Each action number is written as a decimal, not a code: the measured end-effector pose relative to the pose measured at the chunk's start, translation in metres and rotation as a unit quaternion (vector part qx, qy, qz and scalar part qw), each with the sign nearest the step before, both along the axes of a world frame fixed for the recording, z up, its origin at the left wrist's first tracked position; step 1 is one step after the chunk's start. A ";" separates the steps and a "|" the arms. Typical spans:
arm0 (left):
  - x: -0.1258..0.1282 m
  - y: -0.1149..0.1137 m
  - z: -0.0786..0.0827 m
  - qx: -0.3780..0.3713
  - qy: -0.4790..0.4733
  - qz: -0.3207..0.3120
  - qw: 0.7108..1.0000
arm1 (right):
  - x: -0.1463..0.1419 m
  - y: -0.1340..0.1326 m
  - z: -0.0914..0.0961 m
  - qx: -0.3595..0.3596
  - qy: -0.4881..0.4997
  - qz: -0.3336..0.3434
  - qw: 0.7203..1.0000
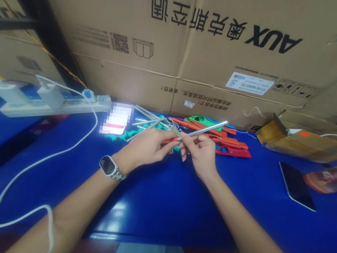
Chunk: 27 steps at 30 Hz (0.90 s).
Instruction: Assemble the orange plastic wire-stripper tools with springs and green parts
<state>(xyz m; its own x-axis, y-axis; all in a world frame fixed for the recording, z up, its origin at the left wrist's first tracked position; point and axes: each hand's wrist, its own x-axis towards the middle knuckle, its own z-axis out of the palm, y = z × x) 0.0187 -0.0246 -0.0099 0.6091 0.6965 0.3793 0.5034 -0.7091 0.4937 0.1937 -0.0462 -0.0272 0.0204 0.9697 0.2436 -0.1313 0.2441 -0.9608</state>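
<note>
Over the blue table (151, 200) my two hands meet at the middle. My right hand (200, 153) pinches a thin silver metal rod (208, 128) that slants up to the right. My left hand (149, 145), with a watch (108, 165) on its wrist, is closed on the rod's lower end, together with something small I cannot make out. Behind the hands lie a pile of red plastic pieces (229, 144), green plastic pieces (202, 121) and several more metal rods (146, 119).
Large cardboard boxes (200, 42) wall off the back of the table. A white power strip (48, 102) with chargers sits at the left, its white cable (36, 166) trailing to the front edge. A dark phone (297, 186) and a torn brown package (305, 140) lie at the right.
</note>
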 end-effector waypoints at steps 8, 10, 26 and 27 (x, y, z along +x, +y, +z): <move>0.001 -0.003 0.003 0.025 0.010 -0.009 1.000 | -0.006 -0.002 -0.002 0.007 0.021 0.004 1.000; 0.002 -0.003 0.002 0.017 0.010 -0.011 1.000 | -0.005 0.000 -0.004 0.021 0.016 -0.001 1.000; 0.006 -0.003 -0.002 -0.215 -0.114 -0.072 0.967 | -0.009 0.007 -0.008 0.021 0.006 0.040 0.999; 0.007 -0.003 -0.001 -0.224 -0.129 -0.071 0.963 | -0.011 0.007 -0.007 0.013 0.001 0.035 0.999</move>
<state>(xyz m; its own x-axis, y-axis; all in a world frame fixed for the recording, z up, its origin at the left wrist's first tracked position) 0.0256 -0.0279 -0.0108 0.6364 0.7419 0.2113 0.2356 -0.4478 0.8625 0.1830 -0.0388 -0.0343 -0.0472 0.9620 0.2691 -0.1512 0.2594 -0.9539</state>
